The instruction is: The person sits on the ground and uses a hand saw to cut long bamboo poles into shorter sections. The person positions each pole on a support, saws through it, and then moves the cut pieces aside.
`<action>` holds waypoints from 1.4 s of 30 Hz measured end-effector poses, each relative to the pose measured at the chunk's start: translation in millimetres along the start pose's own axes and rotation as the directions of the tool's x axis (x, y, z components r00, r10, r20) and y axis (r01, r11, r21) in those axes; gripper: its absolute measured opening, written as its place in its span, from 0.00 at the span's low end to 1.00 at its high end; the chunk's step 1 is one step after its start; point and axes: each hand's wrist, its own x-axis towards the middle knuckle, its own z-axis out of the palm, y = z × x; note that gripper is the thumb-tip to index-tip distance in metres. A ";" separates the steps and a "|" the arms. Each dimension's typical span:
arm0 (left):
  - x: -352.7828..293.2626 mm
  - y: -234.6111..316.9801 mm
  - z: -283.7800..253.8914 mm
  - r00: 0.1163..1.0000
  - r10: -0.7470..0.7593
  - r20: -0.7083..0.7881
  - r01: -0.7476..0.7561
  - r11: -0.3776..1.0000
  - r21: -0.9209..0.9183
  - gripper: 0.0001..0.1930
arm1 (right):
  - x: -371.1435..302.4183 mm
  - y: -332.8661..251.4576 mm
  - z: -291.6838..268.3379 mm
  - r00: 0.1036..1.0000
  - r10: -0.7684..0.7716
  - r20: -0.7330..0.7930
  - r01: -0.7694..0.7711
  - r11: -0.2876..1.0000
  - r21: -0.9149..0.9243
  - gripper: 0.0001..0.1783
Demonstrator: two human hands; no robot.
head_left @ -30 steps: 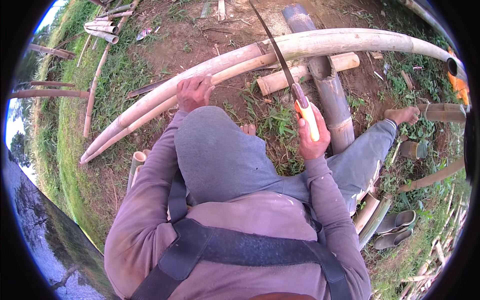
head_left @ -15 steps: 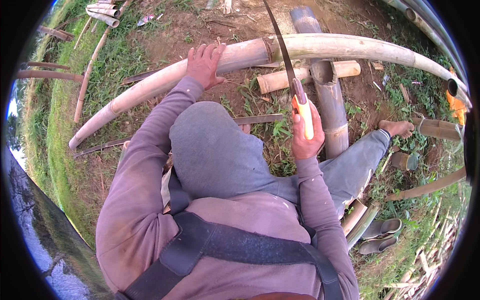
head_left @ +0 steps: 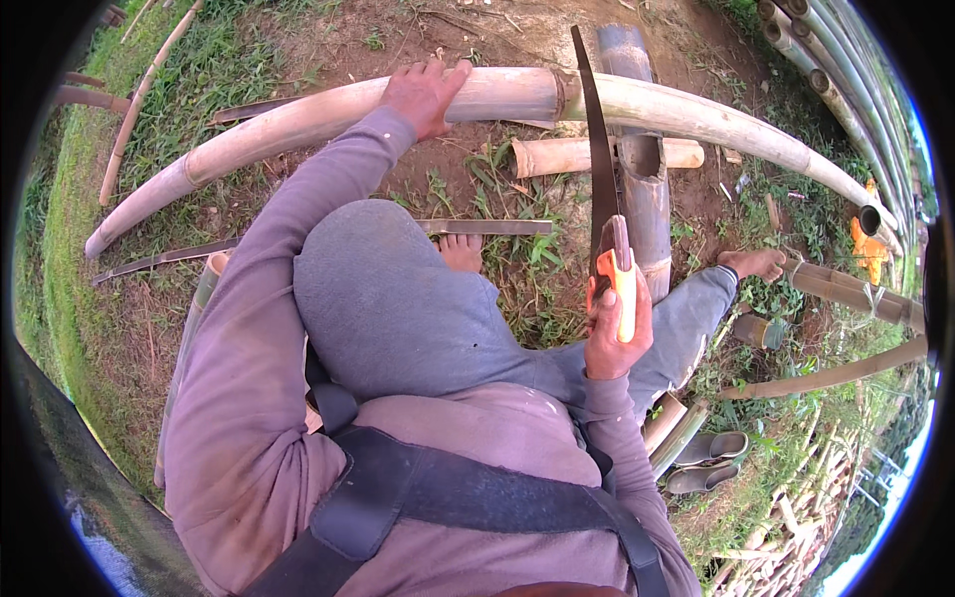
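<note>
A long, pale bamboo pole [head_left: 507, 95] lies crosswise in front of me, bowed by the lens. My left hand [head_left: 426, 98] presses on top of it, left of a dark node ring, fingers curled over its far side. In my right hand [head_left: 619, 338] is a handsaw [head_left: 601, 164], its orange and cream handle gripped. The dark blade points away from me and crosses the pole just right of the node. Whether its teeth sit in a cut cannot be seen. A thick bamboo post [head_left: 649, 224] lies beneath the pole, its upper side notched open.
A short bamboo piece [head_left: 562, 156] lies beyond my feet. A flat bamboo strip [head_left: 487, 227] is near my bare left foot. Bamboo poles [head_left: 856, 95] are stacked at far right, an orange item [head_left: 868, 249] below them. Dark shoes [head_left: 708, 463] stand by cut lengths at lower right.
My right hand has drawn the saw back toward my body, and the blade reaches less far past the pole. My left hand stays on the pole. The whole view has shifted slightly.
</note>
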 end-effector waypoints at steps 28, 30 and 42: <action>12.9 -8.4 2.9 1.000 -0.015 0.023 0.016 0.999 -0.044 0.55 | 95.6 -3.2 51.9 0.998 0.058 -0.038 -0.056 0.997 0.053 0.22; 9.1 -4.7 -0.5 0.999 -0.019 0.047 0.022 0.998 -0.065 0.55 | 90.1 -10.5 51.5 0.996 0.084 -0.039 -0.081 0.995 0.059 0.22; 4.1 2.4 0.6 1.000 -0.018 -0.003 0.018 0.998 -0.059 0.54 | 38.8 -9.6 8.9 0.995 0.102 0.004 -0.102 0.987 0.122 0.24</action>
